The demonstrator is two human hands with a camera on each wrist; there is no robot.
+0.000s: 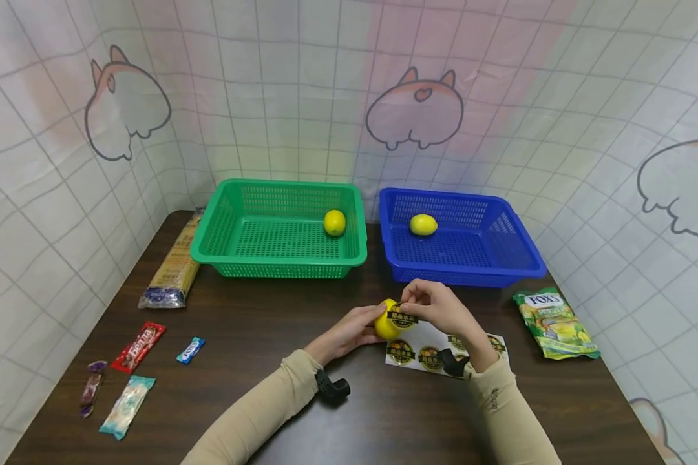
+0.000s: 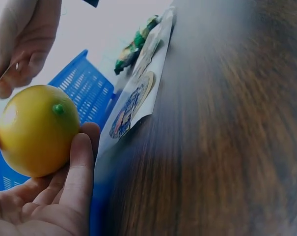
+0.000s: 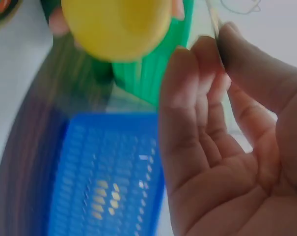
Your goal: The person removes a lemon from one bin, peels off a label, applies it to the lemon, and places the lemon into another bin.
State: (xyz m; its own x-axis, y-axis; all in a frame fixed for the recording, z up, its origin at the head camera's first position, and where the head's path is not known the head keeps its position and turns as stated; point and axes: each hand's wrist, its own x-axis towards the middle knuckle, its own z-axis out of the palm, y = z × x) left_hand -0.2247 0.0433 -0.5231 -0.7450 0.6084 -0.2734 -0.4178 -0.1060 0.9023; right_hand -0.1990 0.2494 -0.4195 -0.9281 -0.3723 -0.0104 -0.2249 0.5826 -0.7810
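Observation:
My left hand [image 1: 349, 332] holds a yellow lemon [image 1: 386, 324] above the table, the fingers curled round its side. A small green nub shows on this lemon [image 2: 38, 132] in the left wrist view. Close to the fruit's right side, my right hand [image 1: 439, 309] pinches a black-and-gold round sticker [image 1: 403, 318] between thumb and index finger. In the right wrist view the sticker [image 3: 214, 17] appears only as a thin edge, apart from the lemon. Below the right hand lies a white sticker sheet [image 1: 423, 334] with several round labels on it.
A green basket [image 1: 279, 270] and a blue basket [image 1: 459, 274] stand at the back, each with one yellow fruit inside. To the right lies a green candy bag [image 1: 555, 323]. At left are a long noodle-like pack [image 1: 174, 268] and several wrapped snacks, including a red one [image 1: 139, 347].

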